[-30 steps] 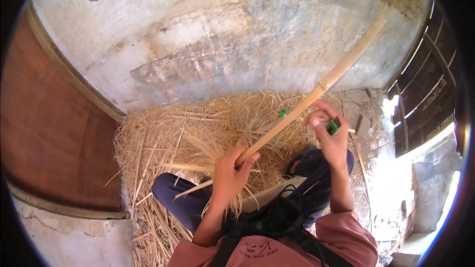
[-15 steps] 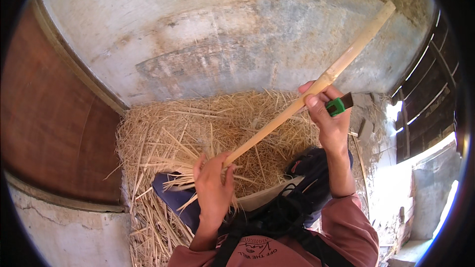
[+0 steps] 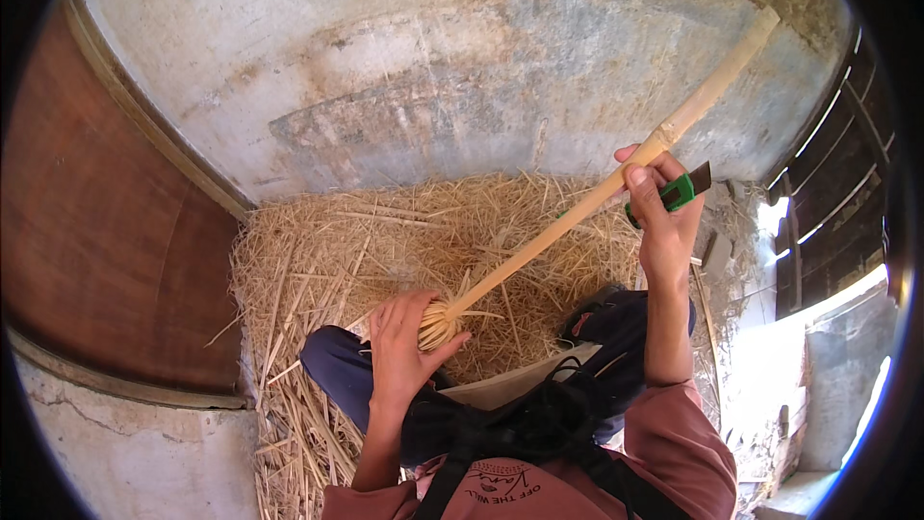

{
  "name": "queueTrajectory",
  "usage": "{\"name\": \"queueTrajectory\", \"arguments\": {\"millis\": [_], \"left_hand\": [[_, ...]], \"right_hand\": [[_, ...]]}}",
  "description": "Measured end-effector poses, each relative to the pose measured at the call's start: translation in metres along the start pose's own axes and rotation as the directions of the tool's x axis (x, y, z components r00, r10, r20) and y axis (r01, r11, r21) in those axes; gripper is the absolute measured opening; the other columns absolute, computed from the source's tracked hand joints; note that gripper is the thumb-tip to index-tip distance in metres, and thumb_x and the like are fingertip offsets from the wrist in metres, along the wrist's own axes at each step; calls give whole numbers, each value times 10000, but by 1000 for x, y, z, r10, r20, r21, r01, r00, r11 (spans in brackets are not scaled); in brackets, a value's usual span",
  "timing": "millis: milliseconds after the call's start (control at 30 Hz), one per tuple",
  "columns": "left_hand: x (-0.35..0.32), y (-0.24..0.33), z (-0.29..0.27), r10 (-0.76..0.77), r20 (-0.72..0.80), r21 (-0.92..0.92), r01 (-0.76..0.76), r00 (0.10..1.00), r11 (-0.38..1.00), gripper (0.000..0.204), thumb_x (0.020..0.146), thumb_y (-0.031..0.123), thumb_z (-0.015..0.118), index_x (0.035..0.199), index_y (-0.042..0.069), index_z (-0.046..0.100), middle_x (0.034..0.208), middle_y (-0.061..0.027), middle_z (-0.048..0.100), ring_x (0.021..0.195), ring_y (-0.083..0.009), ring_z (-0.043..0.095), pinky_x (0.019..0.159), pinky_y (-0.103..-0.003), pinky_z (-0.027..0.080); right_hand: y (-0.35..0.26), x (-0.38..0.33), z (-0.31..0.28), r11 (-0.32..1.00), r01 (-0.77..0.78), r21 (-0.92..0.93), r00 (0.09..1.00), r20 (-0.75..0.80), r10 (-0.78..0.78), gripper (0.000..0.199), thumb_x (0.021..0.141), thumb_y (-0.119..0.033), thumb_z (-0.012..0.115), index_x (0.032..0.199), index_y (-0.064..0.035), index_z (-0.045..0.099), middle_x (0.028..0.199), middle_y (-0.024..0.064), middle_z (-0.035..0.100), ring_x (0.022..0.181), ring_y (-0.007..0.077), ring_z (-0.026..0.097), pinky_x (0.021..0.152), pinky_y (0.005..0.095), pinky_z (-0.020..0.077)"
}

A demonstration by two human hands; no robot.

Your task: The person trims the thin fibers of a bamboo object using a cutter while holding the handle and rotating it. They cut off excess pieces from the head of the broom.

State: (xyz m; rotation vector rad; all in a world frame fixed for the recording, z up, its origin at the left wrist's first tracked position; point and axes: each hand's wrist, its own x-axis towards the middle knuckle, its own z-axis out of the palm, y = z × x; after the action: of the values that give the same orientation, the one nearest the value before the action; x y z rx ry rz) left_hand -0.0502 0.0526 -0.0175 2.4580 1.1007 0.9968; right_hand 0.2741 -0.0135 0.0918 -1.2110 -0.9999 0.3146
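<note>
Bamboo stick (image 3: 558, 227) slants through the pinching right hand (image 3: 664, 220), green cutter (image 3: 678, 195) tucked just right of that grip. Down-left of it, the left hand (image 3: 397, 339) clasps the stick's splayed strands (image 3: 439, 326).

Rustic workshop corner: heaped shavings (image 3: 332, 241), stained wall (image 3: 433, 67), gappy planks (image 3: 835, 188).

Stained pale wall (image 3: 414, 67), reddish-brown panel (image 3: 125, 221), straw-covered floor (image 3: 327, 231), glaring light at right

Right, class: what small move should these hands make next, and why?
Perhaps the left hand should close gently around the fanned strips: it only partly surrounds them, while the right hand grips the stick and the green cutter points away from them.
</note>
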Motion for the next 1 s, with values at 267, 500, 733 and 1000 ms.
{"name": "queueTrajectory", "arguments": {"millis": [267,500,733,1000], "left_hand": [[-51,-147,-1,-365,21,237,350,931,906,294,970,72,744,1263,75,764,1101,-179,803,996,-408,758,883,-489,586],[-38,-99,8,-503,-57,-19,503,862,864,378,968,70,779,1330,-20,717,1320,-247,749,1250,-418,710,1051,-447,546],[-5,-38,63,-28,635,-697,588,772,411,810,1077,416,731,1687,14,381,1605,-216,580,1443,-348,607,1196,-463,499],[108,11,67,-238,162,-972,196,958,127,594,1169,338,577,1639,10,419,1532,-229,624,1404,-343,638,1147,-467,563]], "right_hand": [[26,40,-47,993,109,45,943,-320,-89,305,1075,-240,726,1265,-7,781,847,-19,662,584,7,351,527,224,224],[64,16,-21,973,-70,219,934,-328,141,378,1077,-254,737,1334,23,728,976,73,769,564,8,356,502,224,243],[75,-28,40,735,-360,574,867,-85,491,446,1091,-274,722,1450,-32,616,1271,151,776,553,33,388,505,213,311],[78,-63,76,343,-654,674,699,365,615,480,1125,-255,655,1564,-99,537,1426,114,730,562,32,384,523,203,340]]}}
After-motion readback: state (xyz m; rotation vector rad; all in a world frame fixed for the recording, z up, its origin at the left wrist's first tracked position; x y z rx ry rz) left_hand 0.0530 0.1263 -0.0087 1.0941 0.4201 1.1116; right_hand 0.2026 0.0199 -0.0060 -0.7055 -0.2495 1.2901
